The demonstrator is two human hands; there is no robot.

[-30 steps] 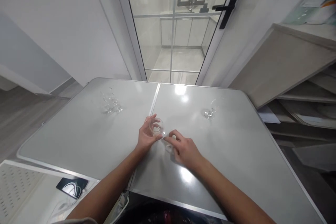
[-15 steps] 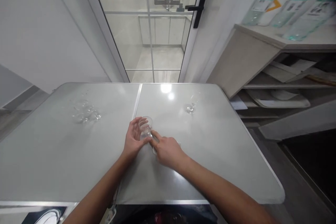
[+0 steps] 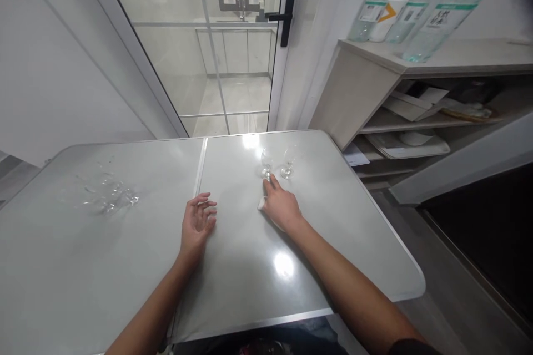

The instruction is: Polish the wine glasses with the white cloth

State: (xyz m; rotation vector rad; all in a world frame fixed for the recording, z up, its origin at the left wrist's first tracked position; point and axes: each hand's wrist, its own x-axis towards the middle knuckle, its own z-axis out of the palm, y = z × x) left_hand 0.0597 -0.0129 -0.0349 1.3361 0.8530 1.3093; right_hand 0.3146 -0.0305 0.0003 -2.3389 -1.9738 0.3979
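My right hand reaches over the right half of the table, with thumb and forefinger at the foot of a small clear stemmed glass. A piece of white cloth or tissue sticks out from under its curled fingers. Just to the right of that glass, a second clear stemmed glass stands upright. My left hand hovers near the table's seam, palm turned inward, fingers loosely bent and apart, holding nothing. Over on the left half lies a cluster of several clear glasses, hard to separate by eye.
The grey-white table has a metal seam across it. Behind it is a glass door with a black handle. At the right, a wooden shelf unit carries several large clear bottles.
The glass that both hands held has moved forward and right, beside the other one, in my right hand. My left hand has let go. The view has turned somewhat to the right.
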